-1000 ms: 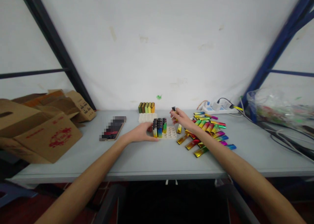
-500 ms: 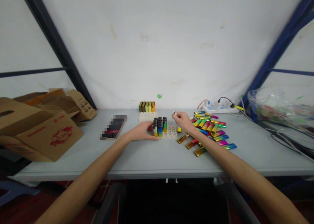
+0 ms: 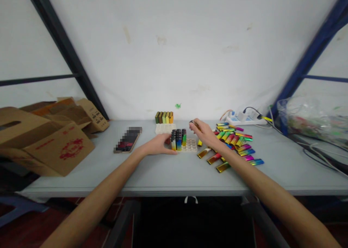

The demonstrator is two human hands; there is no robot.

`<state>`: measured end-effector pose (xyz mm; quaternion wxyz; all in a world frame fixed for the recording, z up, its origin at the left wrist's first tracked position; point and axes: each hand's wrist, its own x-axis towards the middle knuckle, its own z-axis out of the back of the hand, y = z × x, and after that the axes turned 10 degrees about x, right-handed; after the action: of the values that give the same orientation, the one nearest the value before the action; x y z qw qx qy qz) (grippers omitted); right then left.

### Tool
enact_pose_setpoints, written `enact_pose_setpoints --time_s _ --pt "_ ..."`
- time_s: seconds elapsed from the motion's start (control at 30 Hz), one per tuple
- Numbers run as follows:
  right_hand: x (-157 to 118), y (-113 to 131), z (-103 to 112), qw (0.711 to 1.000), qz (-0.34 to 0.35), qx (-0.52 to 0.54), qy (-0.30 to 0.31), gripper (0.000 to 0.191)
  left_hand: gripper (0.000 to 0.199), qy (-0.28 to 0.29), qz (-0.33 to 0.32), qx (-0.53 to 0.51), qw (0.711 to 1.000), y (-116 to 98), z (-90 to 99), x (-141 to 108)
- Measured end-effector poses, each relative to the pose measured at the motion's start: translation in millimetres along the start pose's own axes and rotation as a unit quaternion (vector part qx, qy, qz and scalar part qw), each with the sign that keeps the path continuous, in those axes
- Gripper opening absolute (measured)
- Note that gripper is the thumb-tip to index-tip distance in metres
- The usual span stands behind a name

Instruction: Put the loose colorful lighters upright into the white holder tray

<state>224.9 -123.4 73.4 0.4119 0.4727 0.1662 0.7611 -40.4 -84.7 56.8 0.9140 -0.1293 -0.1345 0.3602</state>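
At the middle of the table stands a pale tray [image 3: 191, 145] with round holes. Dark-topped, shiny lighters [image 3: 178, 140] stand upright in its left part, while holes on its right show bare. My left hand [image 3: 159, 145] curls around the left end of this tray, thumb along the front edge and fingers partly hidden behind the lighters. Just right of and above the tray, my right hand [image 3: 202, 131] pinches a lighter [image 3: 193, 122] whose body is mostly hidden by the fingers. Loose metallic lighters [image 3: 231, 139] in many colours lie in a pile beside and behind my right wrist.
Behind, by the wall, a second pale tray [image 3: 165, 128] lies before a block of upright lighters [image 3: 164, 117]. A phone [image 3: 127, 141] and opened cardboard boxes [image 3: 62, 146] are on the left. A power strip [image 3: 241, 118], cables and a plastic bag [image 3: 307, 114] occupy the right.
My right hand, still pinching a lighter, has tilted and risen slightly. My left hand keeps its place at the tray. The whole view has shifted a little.
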Motion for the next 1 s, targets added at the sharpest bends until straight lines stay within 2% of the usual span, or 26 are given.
enact_pose_setpoints --time_s 0.07,0.13,0.23,0.37,0.5,0.63,0.83,1.0 --pt "0.3 1.9 4.8 0.995 0.066 -0.072 0.026 0.041 0.067 -0.002 0.003 0.003 1.0 0.0 -0.2 0.1" --pt "0.3 4.0 8.8 0.986 0.088 -0.116 0.077 0.043 0.068 0.002 0.01 0.009 1.0 0.6 -0.4 0.4" --pt "-0.7 9.5 11.7 0.98 0.063 -0.118 0.147 0.047 0.07 0.006 0.016 0.015 1.0 1.6 -0.4 0.7" --pt "-2.7 17.5 9.8 0.98 0.035 -0.071 0.181 0.05 0.069 0.01 0.016 0.018 1.0 1.1 0.5 0.3" --pt "-3.9 13.8 5.7 0.98 0.011 -0.028 0.199 0.047 0.069 0.01 0.005 0.005 1.0 -0.6 1.5 -0.2" --pt "-3.5 7.9 4.0 0.977 0.022 -0.061 0.205 0.04 0.068 0.004 0.011 -0.004 1.0 -1.6 1.9 -0.6" --pt "-2.4 13.0 -2.5 0.969 0.017 -0.105 0.223 0.028 0.071 0.002 0.006 -0.013 1.0 0.0 0.7 -0.6" --pt "-3.3 11.9 -0.3 0.966 0.008 -0.163 0.199 0.045 0.071 -0.003 0.008 -0.033 0.999 1.8 -0.9 -0.5"
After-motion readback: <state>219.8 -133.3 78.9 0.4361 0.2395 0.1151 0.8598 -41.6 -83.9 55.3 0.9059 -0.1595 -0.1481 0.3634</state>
